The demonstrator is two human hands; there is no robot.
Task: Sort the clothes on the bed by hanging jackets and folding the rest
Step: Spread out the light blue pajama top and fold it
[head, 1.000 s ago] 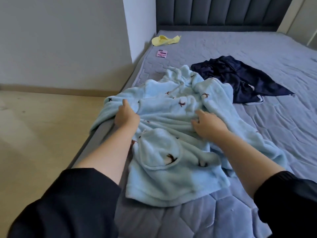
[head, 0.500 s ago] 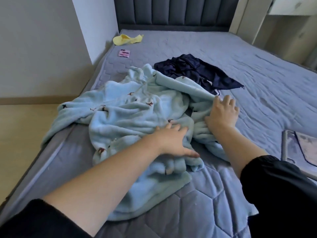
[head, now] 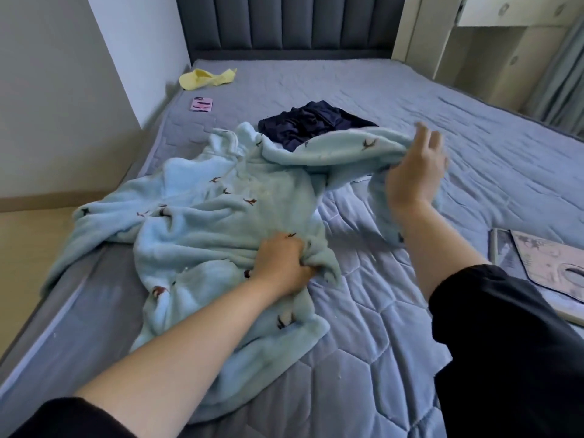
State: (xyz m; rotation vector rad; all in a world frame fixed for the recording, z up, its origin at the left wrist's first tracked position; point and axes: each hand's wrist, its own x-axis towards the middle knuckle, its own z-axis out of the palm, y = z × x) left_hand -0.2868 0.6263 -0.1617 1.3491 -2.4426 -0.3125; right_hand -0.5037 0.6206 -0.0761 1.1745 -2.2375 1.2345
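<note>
Item: pale blue fleece garment (head: pixel 221 216), small brown print, lying at the left side of the bed (head: pixel 395 358), one edge hanging over it.

Left hand (head: pixel 282 267) grips a bunched fold at mid-cloth. Right hand (head: pixel 414 175) holds a sleeve (head: pixel 347 150) raised; its fingers are blurred.

Risks: the overhang's weight may drag the garment floorward. A dropped sleeve may tangle with the navy garment (head: pixel 303 121) behind.

Robe (head: pixel 205 222) on bed (head: pixel 395 99) near left edge; crumpled garment (head: pixel 309 121) behind it; book (head: pixel 546 263) right.
</note>
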